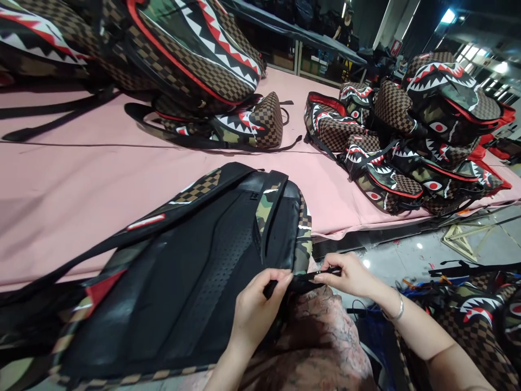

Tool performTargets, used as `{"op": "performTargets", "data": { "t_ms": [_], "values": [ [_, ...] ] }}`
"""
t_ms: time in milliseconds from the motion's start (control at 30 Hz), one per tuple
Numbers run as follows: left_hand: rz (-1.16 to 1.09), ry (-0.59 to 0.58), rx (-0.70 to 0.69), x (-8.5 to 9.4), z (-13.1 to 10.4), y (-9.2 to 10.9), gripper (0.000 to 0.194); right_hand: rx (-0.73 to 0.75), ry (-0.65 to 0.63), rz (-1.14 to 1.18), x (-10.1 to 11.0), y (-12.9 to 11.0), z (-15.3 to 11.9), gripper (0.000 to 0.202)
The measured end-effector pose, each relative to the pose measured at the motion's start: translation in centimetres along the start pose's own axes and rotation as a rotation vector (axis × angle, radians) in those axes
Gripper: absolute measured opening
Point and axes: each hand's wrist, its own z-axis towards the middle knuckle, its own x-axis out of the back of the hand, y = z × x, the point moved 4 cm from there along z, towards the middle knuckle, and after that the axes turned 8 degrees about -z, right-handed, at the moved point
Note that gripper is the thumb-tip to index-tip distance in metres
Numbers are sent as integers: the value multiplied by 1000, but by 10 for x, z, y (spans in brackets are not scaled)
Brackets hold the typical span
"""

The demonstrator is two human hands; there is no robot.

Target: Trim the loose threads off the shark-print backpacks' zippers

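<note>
A backpack (163, 304) lies back side up at the near edge of the table, its black padded back panel facing me. Checkered and camouflage fabric shows along its sides. One shoulder strap (271, 212) with a camouflage patch rests across the panel. My left hand (260, 304) pinches a black webbing strap (307, 276) at the backpack's right edge. A short way to the right, my right hand (345, 274) grips the same strap between thumb and fingers. The strap runs roughly level between both hands. A small dark buckle or strap end in the fingers is too small to make out.
Several shark-mouth backpacks (195, 54) are heaped at the table's back left, their straps trailing over the pink cloth (228, 157). Another pile (386, 168) stands at the right end. More bags (480, 315) lie low at right. A person (345, 30) stands far behind.
</note>
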Motion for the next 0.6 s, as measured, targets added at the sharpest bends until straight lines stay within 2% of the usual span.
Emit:
{"op": "performTargets", "data": {
  "t_ms": [167, 333, 467, 600],
  "values": [
    [-8, -34, -16, 0, 2, 2, 24, 57, -91, -168, 14, -15, 13, 23],
    [18, -36, -52, 2, 2, 3, 26, 89, -138, -228, 27, -19, 21, 19],
    [32, -119, -106, 2, 5, 5, 32, 109, -194, -270, 32, -19, 24, 20],
    [68, -171, -172, -1, 5, 7, 27, 107, -242, -327, 35, -20, 29, 24]
  ]
}}
